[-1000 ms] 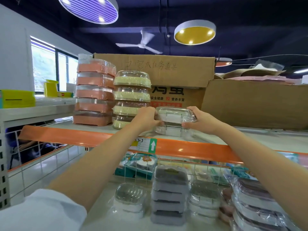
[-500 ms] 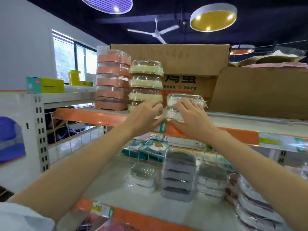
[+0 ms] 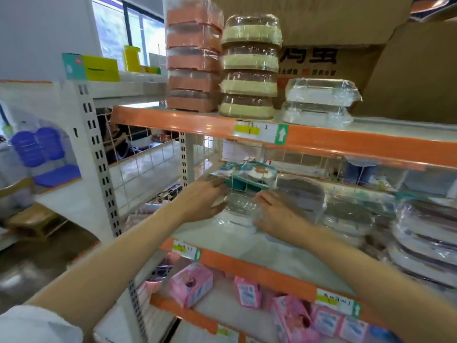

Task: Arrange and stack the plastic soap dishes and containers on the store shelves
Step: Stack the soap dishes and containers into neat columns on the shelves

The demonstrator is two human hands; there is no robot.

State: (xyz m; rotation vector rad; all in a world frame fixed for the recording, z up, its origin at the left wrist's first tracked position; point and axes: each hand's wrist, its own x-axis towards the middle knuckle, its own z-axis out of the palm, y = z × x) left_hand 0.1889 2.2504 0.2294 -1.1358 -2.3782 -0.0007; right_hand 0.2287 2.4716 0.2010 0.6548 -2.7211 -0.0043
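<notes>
Already the top shelf [image 3: 173, 118] carries an orange stack [image 3: 193, 55], a cream stack [image 3: 249, 65] and two white dishes [image 3: 319, 102], while the left hand [image 3: 200, 201] and right hand [image 3: 277, 214] apparently grasp a clear dish [image 3: 238, 209] on the middle shelf, grey stacks [image 3: 346, 214] unsorted.

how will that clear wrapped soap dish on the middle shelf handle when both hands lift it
The clear soap dish looks like thin hollow plastic, so probably light and fairly stiff. Its glossy film wrap may feel slippery and crinkle under the left hand and right hand. Being low and flat, it is unlikely to tip or roll.
</notes>
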